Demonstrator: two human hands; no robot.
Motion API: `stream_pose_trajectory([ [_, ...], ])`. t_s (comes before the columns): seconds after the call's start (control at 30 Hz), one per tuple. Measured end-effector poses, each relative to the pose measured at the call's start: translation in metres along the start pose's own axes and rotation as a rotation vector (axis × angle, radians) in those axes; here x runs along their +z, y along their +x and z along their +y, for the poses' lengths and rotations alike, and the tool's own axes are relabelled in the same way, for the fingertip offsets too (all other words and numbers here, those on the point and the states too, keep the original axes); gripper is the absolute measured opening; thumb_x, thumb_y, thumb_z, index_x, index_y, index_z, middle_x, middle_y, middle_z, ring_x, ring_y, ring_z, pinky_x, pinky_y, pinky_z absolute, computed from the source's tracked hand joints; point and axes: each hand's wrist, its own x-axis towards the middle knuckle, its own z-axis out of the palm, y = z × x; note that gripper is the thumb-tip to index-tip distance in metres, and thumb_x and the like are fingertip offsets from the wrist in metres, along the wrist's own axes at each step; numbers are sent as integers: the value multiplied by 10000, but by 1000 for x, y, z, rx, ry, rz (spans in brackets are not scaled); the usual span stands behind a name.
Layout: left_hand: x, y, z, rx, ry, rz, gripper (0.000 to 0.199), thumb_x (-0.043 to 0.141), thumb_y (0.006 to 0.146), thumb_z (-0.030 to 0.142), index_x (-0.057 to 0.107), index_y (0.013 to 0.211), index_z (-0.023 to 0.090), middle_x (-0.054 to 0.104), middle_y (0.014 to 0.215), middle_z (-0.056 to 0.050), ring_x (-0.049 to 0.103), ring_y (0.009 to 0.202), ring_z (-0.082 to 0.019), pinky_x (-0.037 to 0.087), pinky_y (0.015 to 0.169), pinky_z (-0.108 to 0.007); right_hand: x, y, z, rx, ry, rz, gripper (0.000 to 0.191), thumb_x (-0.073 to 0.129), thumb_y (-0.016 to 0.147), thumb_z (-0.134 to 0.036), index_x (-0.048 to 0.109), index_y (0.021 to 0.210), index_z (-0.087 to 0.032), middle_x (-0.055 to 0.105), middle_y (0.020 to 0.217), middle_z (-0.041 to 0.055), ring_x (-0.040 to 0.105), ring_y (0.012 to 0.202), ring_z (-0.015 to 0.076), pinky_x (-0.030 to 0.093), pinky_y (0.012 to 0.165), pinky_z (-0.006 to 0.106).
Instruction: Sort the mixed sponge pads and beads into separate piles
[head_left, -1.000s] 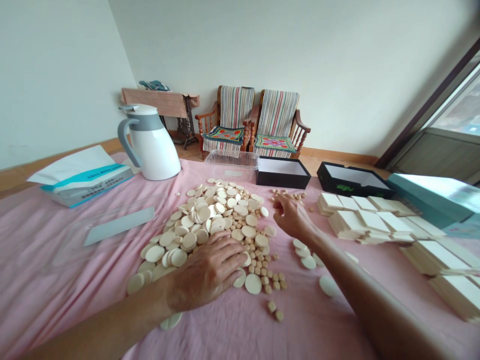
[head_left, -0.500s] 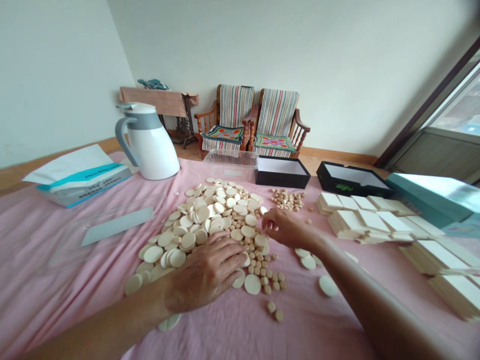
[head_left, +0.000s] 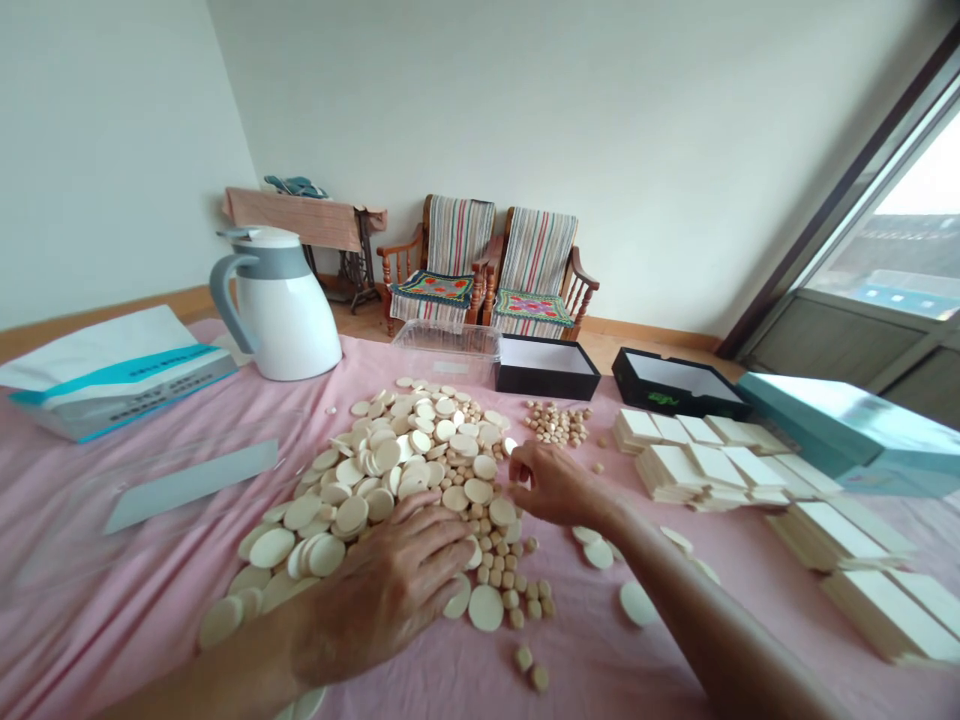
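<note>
A heap of pale round wooden discs [head_left: 386, 455] covers the middle of the pink cloth, with small wooden cubes [head_left: 499, 570] mixed in and lying along its right side. My left hand [head_left: 409, 570] rests palm down on the near side of the heap, fingers stretched out over discs and cubes. At the heap's right edge is my right hand [head_left: 547, 480], its fingers curled in towards the thumb. Whatever those fingers may hold is hidden. A single disc [head_left: 510, 447] shows just beyond them. Behind the right hand lies a separate small pile of cubes [head_left: 557, 424].
Stacks of pale rectangular wooden pieces [head_left: 742, 470] stand on the right. Two black boxes [head_left: 547, 380], a clear plastic tray [head_left: 446, 350] and a light-blue box [head_left: 847, 420] line the back. A white jug [head_left: 289, 315] and a tissue pack [head_left: 127, 370] are on the left.
The whole view has shifted, so the scene sits lower and slightly further left. Both hands keep nearly the same place over the heap.
</note>
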Motion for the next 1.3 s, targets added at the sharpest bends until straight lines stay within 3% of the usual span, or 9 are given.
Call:
stream_pose_trajectory([
  [0.13, 0, 0, -1, 7, 11, 11, 240, 500, 939, 175, 599, 1156, 200, 661, 1115, -42, 594, 1047, -193, 411, 1041, -435, -13, -1, 19, 201, -178, 203, 116, 532, 729, -103, 584, 824, -143, 619, 883, 93, 537, 763, 161, 340, 618, 248],
  [0.2, 1, 0, -1, 13, 13, 16, 241, 503, 937, 173, 601, 1155, 203, 664, 1111, -41, 598, 1043, -190, 410, 1043, -431, -17, -2, 23, 233, -231, 232, 142, 537, 747, -118, 590, 877, -137, 618, 948, 116, 549, 804, 178, 345, 626, 258],
  [0.37, 1, 0, 0, 15, 18, 29, 238, 509, 935, 174, 606, 1151, 200, 671, 1116, -48, 600, 1058, -197, 416, 1041, -425, -22, -7, 10, 90, -138, 10, 148, 496, 755, -67, 609, 703, -146, 639, 731, 70, 549, 682, 147, 335, 605, 252],
  [0.5, 1, 0, 0, 28, 25, 38, 234, 508, 937, 175, 612, 1146, 191, 671, 1119, -52, 604, 1063, -201, 424, 1039, -435, -24, -10, -3, -5, -4, -122, 198, 529, 702, -31, 649, 794, -158, 674, 782, 43, 563, 695, 127, 343, 603, 222],
  [0.67, 0, 1, -1, 34, 36, 31, 237, 512, 932, 173, 617, 1144, 189, 672, 1100, -59, 610, 1049, -205, 438, 1033, -449, -23, -13, -16, -35, -15, -238, 170, 559, 739, -108, 660, 864, -164, 690, 795, 57, 586, 702, 150, 325, 569, 230],
  [1.3, 1, 1, 0, 44, 36, 52, 243, 514, 925, 163, 625, 1140, 190, 674, 1085, -64, 613, 1040, -193, 429, 1044, -432, -19, -13, -19, -78, -73, -287, 252, 526, 701, -64, 648, 895, -168, 678, 827, 65, 568, 717, 154, 313, 564, 239],
])
